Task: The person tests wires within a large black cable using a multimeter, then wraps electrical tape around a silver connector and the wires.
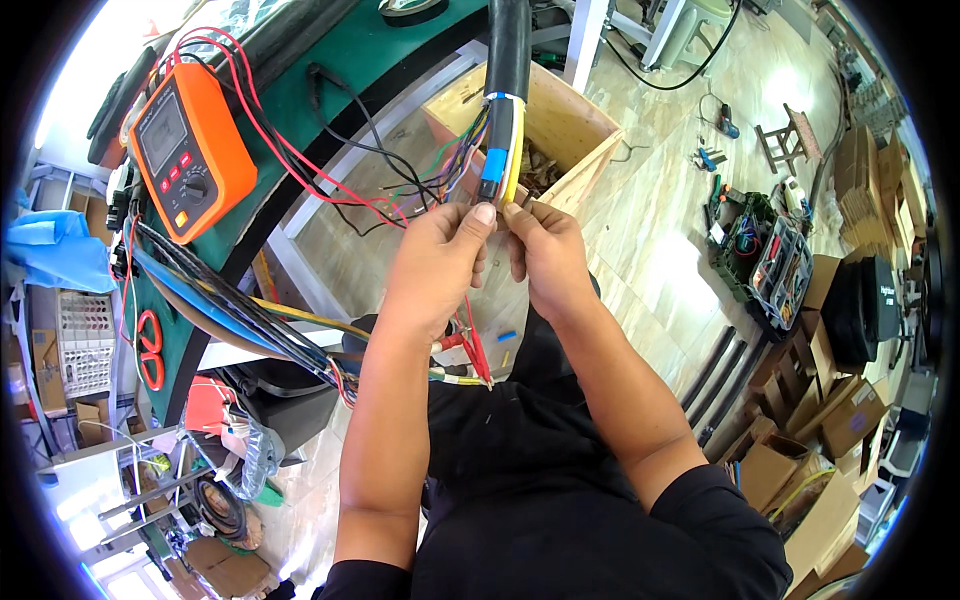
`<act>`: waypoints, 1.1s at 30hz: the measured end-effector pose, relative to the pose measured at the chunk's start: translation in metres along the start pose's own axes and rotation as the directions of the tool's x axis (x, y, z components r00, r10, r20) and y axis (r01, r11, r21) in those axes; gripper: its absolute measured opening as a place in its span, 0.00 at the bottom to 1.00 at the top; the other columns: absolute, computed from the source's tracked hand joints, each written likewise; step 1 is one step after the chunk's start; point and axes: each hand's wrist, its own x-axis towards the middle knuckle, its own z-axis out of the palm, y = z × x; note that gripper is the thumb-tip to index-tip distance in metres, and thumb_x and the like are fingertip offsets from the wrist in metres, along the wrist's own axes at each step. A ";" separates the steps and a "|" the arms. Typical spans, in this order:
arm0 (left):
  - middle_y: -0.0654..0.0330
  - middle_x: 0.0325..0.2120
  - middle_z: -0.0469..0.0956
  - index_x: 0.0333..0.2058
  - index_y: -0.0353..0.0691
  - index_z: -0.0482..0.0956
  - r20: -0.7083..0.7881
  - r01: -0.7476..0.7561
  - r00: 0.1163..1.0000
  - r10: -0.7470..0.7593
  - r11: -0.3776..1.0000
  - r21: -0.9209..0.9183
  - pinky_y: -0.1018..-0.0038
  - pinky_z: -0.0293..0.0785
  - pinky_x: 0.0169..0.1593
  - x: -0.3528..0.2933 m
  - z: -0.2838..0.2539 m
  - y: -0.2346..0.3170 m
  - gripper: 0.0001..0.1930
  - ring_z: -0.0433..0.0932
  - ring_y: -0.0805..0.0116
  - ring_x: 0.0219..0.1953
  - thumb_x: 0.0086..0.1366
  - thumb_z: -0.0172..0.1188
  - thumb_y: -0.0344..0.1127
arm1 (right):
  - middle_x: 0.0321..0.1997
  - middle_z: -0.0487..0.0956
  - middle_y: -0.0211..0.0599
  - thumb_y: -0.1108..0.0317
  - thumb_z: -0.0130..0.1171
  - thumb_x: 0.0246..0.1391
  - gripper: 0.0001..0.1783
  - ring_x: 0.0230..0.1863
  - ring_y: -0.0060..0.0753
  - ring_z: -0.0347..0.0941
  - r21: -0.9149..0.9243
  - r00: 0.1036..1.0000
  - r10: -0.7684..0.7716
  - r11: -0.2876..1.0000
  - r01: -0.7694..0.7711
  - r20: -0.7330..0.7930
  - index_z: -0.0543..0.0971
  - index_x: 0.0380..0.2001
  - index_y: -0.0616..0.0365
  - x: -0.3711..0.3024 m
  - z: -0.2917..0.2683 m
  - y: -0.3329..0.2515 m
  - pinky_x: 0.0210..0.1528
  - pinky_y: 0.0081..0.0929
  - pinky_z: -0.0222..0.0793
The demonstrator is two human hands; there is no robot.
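Observation:
A thick black cable [508, 45] hangs down from the top, with a white tie around its cut end. Blue [494, 165] and yellow [516, 150] cores come out of it, along with several thin coloured wires [470, 150]. At the tips of these cores, my left hand [440, 255] is closed in a pinch by the blue and black one. Close beside it, my right hand [550, 255] pinches near the end of the yellow core. My fingers cover the exact tips. Below the hands, red clips [474, 350] hang on a red lead.
An orange meter [190, 150] with red and black leads lies on the green table [290, 90] at left, near red-handled scissors [151, 350]. Behind the cable stands a wooden box [575, 120]. A toolbox [775, 265] and cardboard boxes [815, 500] are on the floor at right.

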 end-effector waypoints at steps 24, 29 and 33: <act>0.55 0.28 0.79 0.40 0.32 0.75 -0.215 -0.229 0.896 0.389 0.819 0.525 0.71 0.73 0.34 -0.016 0.018 -0.004 0.19 0.76 0.68 0.28 0.61 0.64 0.42 | 0.13 0.68 0.28 0.66 0.54 0.59 0.14 0.11 0.18 0.59 0.054 1.000 -0.002 0.999 0.002 -0.003 0.75 0.22 0.62 0.004 -0.005 0.006 0.13 0.20 0.53; 0.47 0.26 0.78 0.33 0.32 0.72 -0.159 -0.223 0.855 0.494 0.626 0.747 0.60 0.72 0.33 -0.002 0.024 -0.012 0.16 0.78 0.48 0.28 0.63 0.60 0.42 | 0.14 0.69 0.28 0.65 0.55 0.59 0.13 0.12 0.19 0.59 0.017 1.000 -0.002 1.000 0.002 0.004 0.77 0.26 0.64 0.002 -0.004 -0.002 0.14 0.20 0.54; 0.43 0.26 0.78 0.35 0.35 0.71 -0.207 -0.113 0.928 0.310 0.763 0.636 0.50 0.71 0.35 -0.007 0.021 -0.009 0.14 0.77 0.41 0.33 0.68 0.51 0.42 | 0.17 0.70 0.25 0.63 0.55 0.58 0.17 0.14 0.17 0.60 -0.023 1.000 -0.028 0.999 0.028 0.010 0.79 0.40 0.69 0.004 -0.004 0.007 0.16 0.19 0.55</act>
